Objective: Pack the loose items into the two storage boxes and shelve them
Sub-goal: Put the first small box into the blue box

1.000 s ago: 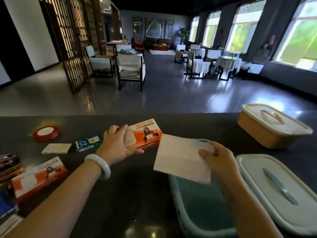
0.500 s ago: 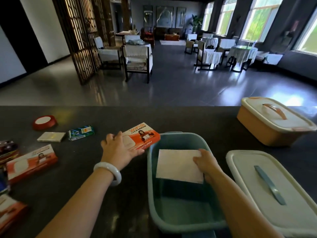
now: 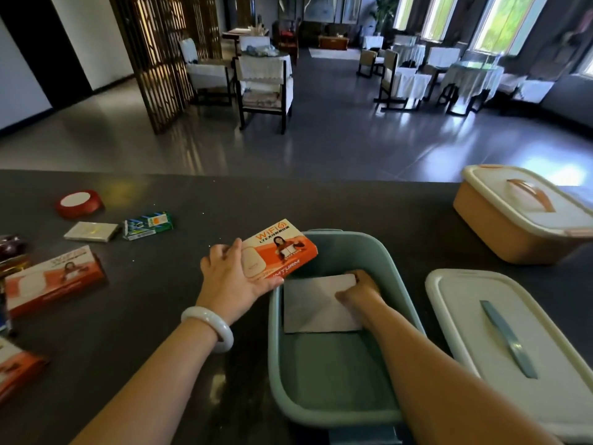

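Both hands are engaged. Right hand (image 3: 361, 289) is down inside the green box (image 3: 390, 261), fingers bent over the far right corner of a white packet (image 3: 316, 308) lying flat on the floor of the box at its far end — judged a placement low enough that nothing drops or slides. Left hand (image 3: 232, 277) grips a Wi-Fi carton (image 3: 279, 248) by its near end, thumb underneath, fingers on top; the carton projects over the far left rim of the green box, held ready, in my judgement, as the next item in.

Green lid (image 3: 513, 342) lies flat on the counter (image 3: 369, 207) just right of its box, kept clear of the opening. Orange box (image 3: 519, 216) stands far right, lid on, apparently untouched.

Count:
- Storage boxes — two, one open, one closed.
- Wi-Fi cartons — three seen: one in hand, a second (image 3: 54, 279) on the left, a third (image 3: 16, 367) partly out of frame near left.
- Red tape roll (image 3: 80, 203) — one, far left.
- Pale flat pack (image 3: 91, 231) — one.
- Green pack (image 3: 148, 224) — one, just right of it.
- Dark items at the left edge — not identifiable.

Packing judged barely begun.
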Demonstrator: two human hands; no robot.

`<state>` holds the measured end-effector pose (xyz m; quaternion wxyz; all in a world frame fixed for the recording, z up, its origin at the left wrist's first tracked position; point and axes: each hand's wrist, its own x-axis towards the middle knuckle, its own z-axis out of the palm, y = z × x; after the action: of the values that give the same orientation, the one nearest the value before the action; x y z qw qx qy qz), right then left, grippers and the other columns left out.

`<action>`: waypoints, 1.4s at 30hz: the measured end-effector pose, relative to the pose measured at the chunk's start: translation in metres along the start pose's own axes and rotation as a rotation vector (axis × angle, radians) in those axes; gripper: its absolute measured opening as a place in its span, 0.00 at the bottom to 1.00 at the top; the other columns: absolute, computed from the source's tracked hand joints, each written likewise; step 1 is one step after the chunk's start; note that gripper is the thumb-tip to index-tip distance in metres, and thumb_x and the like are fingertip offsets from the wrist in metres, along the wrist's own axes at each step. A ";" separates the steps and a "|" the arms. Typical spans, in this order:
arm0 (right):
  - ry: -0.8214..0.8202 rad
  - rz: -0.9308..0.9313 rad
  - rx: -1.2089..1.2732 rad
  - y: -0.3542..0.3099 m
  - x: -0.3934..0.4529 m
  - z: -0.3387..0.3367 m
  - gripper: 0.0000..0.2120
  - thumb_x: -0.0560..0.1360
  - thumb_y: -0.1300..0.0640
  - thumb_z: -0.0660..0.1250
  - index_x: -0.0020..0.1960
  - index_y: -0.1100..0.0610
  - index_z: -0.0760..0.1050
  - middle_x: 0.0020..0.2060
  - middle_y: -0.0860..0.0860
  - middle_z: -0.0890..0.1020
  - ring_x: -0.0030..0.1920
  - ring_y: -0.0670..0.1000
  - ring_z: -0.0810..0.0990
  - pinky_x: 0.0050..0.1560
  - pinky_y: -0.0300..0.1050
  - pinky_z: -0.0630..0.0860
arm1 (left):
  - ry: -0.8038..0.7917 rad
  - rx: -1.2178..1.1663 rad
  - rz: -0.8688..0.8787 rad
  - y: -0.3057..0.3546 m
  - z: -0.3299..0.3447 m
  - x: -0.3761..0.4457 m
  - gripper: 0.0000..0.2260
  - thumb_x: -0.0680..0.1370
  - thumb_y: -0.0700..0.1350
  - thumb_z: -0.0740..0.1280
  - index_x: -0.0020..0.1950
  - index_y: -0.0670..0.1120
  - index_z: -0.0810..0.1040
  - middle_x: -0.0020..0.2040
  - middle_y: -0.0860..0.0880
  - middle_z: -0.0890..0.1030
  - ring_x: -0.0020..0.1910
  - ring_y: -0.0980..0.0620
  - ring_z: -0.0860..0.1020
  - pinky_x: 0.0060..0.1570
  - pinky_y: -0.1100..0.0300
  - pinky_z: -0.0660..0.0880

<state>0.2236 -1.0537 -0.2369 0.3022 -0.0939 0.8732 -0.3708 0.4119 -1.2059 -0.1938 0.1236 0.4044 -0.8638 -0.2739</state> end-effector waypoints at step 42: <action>-0.102 -0.469 -0.729 0.015 0.007 0.002 0.35 0.69 0.50 0.74 0.73 0.45 0.64 0.75 0.47 0.60 0.76 0.52 0.53 0.76 0.54 0.50 | 0.010 0.008 0.098 0.011 0.009 0.009 0.50 0.64 0.67 0.73 0.77 0.50 0.52 0.69 0.49 0.57 0.67 0.46 0.58 0.63 0.49 0.67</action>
<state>0.2206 -1.0473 -0.2518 0.1995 -0.4083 0.8861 -0.0915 0.3952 -1.2034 -0.1944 0.1398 0.3633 -0.8830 -0.2621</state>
